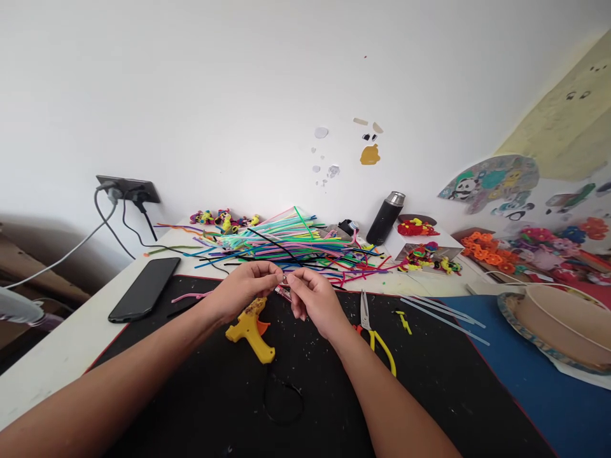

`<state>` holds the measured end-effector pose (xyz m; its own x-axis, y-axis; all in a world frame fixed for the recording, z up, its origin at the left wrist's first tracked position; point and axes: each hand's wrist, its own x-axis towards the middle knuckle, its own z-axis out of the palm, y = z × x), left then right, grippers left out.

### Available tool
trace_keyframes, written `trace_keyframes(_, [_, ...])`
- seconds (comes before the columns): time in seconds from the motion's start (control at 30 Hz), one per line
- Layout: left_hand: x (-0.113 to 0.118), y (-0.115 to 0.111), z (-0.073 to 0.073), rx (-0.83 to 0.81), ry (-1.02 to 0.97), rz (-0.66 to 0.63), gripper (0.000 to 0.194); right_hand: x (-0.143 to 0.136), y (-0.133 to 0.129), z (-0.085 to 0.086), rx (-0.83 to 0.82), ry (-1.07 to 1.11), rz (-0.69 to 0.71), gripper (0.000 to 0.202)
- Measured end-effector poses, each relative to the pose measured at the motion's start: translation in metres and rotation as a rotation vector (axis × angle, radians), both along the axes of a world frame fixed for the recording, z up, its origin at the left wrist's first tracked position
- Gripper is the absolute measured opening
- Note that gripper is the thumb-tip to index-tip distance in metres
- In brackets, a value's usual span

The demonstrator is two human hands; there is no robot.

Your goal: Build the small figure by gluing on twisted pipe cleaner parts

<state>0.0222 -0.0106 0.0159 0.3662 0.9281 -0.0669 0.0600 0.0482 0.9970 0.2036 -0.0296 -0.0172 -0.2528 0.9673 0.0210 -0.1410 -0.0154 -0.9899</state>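
- So both hands are up over the black mat (324, 391), fingertips nearly meeting. Left hand (245, 287) has thumb and finger pinched on a tiny dark piece (285, 279); right hand (316, 299) is pinching at the same bit from the other side, its remaining fingers curled loosely under.
- That piece sits right between the two sets of fingertips, off the mat. Way too small and covered up for me to say what it is.
- Just below it there's a small red-and-white thing (282, 292), partly hidden, can't tell what.
- Yellow glue gun (256, 337) lies on the mat just below the left hand, kinda grubby on top, black cord (302, 407) looping below it.
- Right of the right hand: cutters (365, 312) with yellow handles, blades pointing away from the person, then a little yellow figure (404, 322) and some clear sticks (446, 312) reaching over onto the blue mat (548, 397).
- Phone (144, 289) is over on the left, partly on the bare white worktop (33, 385).
- Behind the hands, a big messy heap of colourful pipe cleaners (281, 236) along the wall, with a black flask (384, 219) standing to the right of it.
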Motion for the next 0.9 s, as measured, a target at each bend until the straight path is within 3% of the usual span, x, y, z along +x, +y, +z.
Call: trace_keyframes(0.9, [0.006,0.0,-0.014,-0.13,-0.186,0.042,0.039,-0.003,0.001,-0.006,-0.088,0.128,0.048,0.039])
